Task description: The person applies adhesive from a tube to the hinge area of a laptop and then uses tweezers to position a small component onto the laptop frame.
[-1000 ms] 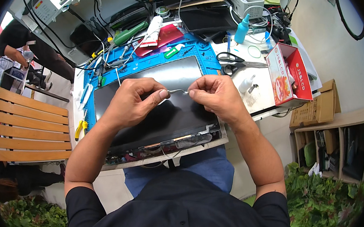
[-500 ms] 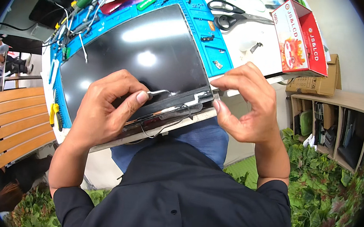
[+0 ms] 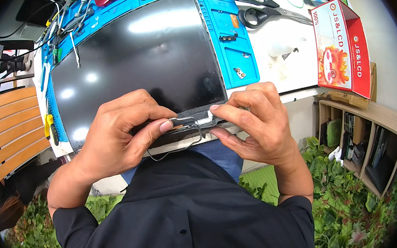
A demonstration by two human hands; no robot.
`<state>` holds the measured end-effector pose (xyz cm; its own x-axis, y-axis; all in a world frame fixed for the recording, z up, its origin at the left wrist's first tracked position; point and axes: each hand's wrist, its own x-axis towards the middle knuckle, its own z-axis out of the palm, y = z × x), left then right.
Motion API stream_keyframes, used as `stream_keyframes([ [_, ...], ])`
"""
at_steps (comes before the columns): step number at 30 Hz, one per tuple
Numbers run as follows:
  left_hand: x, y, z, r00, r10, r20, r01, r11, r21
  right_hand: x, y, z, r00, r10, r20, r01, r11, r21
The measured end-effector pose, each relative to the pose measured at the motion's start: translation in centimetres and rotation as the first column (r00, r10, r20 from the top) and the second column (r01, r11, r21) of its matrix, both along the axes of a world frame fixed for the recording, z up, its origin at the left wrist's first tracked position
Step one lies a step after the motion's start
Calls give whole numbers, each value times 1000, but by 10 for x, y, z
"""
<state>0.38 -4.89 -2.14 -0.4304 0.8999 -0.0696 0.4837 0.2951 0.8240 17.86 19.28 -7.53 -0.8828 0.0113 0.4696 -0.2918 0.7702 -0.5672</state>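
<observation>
A dark display panel lies on the blue work mat, its lower edge near my body. My left hand pinches a thin grey cable between thumb and index finger, over that lower edge. The cable loops down past the table edge. My right hand grips the panel's lower right corner, index finger on top and thumb beneath. Beside that index fingertip is a white strip on the dark border. The cable's end at my left fingertips is hidden.
Black scissors and a red and white box are at the back right. Several cables and tools, including yellow-handled pliers, lie along the left. A wooden shelf stands at the right, a slatted bench at the left.
My left hand has moved right with the cable, down to the panel's edge. My right hand has come lower and left and closed on the corner. The view has shifted slightly.
</observation>
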Motion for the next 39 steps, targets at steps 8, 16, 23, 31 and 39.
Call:
stream_keyframes([
  [8, 7, 8, 4, 999, -17, -36, 15, 998, -65, -1, 0, -10, 1000, 15, -26, -14, 1000, 25],
  [16, 8, 10, 6, 998, -28, -49, 24, 995, -93, -6, 3, -5, 998, 60, -18, -60, 998, 35],
  [23, 11, 9, 4, 999, -13, -31, 10, 997, -80, -13, 6, -2, 988, 150, -28, -149, 988, 47],
  [31, 14, 9, 3, 999, 9, -38, -11, 998, -69, -19, 9, 4, 977, 208, 46, -210, 977, 39],
  [39, 15, 8, 1, 999, 12, -42, -14, 998, -67, -23, 13, 9, 956, 269, 119, -268, 963, -26],
])
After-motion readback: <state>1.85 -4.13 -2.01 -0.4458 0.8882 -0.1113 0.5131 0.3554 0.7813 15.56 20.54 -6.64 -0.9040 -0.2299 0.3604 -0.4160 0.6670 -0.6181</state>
